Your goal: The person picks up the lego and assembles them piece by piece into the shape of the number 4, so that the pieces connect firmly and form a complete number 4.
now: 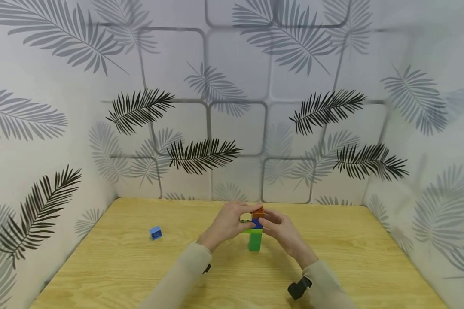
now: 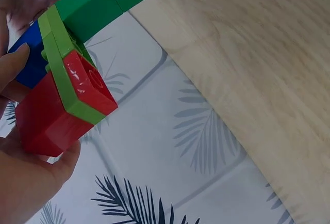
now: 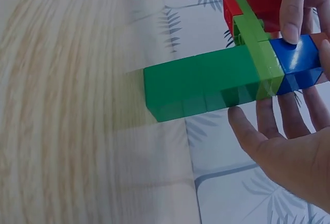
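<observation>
A tower of toy building bricks (image 1: 255,242) stands upright on the table: green at the bottom, a light green plate (image 3: 264,64), a blue brick (image 3: 296,61), then an orange brick (image 1: 258,211) on top. Red bricks (image 2: 54,115) sit on the light green plate's arm, on its left side. My left hand (image 1: 228,223) grips the tower's upper part, thumb against the blue brick and a finger at the orange one. From the other side my right hand (image 1: 286,236) holds the top, its thumb by the blue brick and its fingers curving behind.
A loose light blue brick (image 1: 155,233) lies on the wooden table (image 1: 112,266), well left of the tower. Leaf-patterned wall panels (image 1: 236,128) rise behind the table and along both sides.
</observation>
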Motion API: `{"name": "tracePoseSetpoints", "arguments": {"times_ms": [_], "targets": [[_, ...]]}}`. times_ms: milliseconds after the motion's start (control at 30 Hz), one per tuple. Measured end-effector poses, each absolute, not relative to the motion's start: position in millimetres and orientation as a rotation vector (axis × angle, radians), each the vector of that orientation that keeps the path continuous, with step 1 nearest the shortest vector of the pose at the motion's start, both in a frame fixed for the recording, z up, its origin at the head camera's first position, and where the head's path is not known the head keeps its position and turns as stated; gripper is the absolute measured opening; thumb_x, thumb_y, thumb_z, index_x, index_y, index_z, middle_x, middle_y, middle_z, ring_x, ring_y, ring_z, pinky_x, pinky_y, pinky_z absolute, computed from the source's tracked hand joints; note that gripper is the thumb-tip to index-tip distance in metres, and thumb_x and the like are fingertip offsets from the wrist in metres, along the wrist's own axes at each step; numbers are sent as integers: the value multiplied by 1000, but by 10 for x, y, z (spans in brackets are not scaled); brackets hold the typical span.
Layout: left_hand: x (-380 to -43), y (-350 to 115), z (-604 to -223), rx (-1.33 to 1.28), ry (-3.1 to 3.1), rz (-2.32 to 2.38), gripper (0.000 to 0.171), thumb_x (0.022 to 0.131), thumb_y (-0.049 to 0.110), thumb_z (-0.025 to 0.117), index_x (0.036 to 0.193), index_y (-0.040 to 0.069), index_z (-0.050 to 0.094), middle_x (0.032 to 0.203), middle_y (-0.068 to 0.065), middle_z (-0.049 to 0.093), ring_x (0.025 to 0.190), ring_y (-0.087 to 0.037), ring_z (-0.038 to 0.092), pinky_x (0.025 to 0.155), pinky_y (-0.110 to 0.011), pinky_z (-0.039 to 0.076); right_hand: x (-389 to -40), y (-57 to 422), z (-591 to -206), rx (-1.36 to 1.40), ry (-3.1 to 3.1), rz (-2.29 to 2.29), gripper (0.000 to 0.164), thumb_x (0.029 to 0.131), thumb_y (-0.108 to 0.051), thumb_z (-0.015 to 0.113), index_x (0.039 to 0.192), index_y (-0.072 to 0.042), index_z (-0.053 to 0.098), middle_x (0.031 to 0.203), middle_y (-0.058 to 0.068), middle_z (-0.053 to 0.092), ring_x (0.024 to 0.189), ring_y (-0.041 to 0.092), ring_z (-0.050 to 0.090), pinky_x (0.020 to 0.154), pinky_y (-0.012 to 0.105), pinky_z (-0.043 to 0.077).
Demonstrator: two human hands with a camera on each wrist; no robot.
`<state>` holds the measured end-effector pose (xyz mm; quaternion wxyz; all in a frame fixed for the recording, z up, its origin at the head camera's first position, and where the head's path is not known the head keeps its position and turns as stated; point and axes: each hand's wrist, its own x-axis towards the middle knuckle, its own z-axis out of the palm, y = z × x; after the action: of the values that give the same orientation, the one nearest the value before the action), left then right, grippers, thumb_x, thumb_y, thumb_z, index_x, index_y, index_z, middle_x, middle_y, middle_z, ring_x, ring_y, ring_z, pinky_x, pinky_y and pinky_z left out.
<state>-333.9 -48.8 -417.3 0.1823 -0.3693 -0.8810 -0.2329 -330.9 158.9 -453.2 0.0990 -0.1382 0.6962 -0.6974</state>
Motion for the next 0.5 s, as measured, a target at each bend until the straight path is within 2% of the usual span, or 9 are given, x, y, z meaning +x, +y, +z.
{"name": "tracePoseSetpoints", "arguments": {"times_ms": [133, 267, 400, 500], "targets": [[-3335, -482, -4165, -1034, -2479, -655, 61, 83, 23, 79, 140, 25, 56, 124, 2, 68, 109, -17, 64, 98, -41, 49, -3325, 1530, -4464, -357, 2070, -2148, 55, 97, -29, 63, 143, -3, 47, 136, 11, 54, 120, 17, 56, 106, 45, 45], [-3318, -486, -4173, -1025, -2462, -588, 61, 84, 25, 79, 140, 26, 56, 120, 3, 70, 108, -17, 64, 99, -42, 47, -3320, 1462, -4407, -335, 2096, -2190, 50, 95, -31, 65, 135, -2, 55, 122, 3, 62, 114, 15, 59, 107, 49, 43], [-3301, -502, -4198, -1030, -2437, -541, 62, 84, 28, 78, 141, 26, 55, 117, 2, 70, 107, -18, 63, 98, -43, 46, -3301, 1425, -4385, -318, 2129, -2198, 45, 94, -28, 67, 130, -3, 59, 113, 0, 67, 108, 13, 62, 105, 48, 45], [-3329, -511, -4220, -1053, -2426, -596, 61, 85, 25, 77, 142, 25, 54, 117, 1, 69, 106, -17, 63, 95, -39, 48, -3304, 1416, -4389, -321, 2145, -2205, 44, 94, -27, 67, 130, -3, 60, 112, 0, 68, 107, 12, 63, 103, 44, 47]]}}
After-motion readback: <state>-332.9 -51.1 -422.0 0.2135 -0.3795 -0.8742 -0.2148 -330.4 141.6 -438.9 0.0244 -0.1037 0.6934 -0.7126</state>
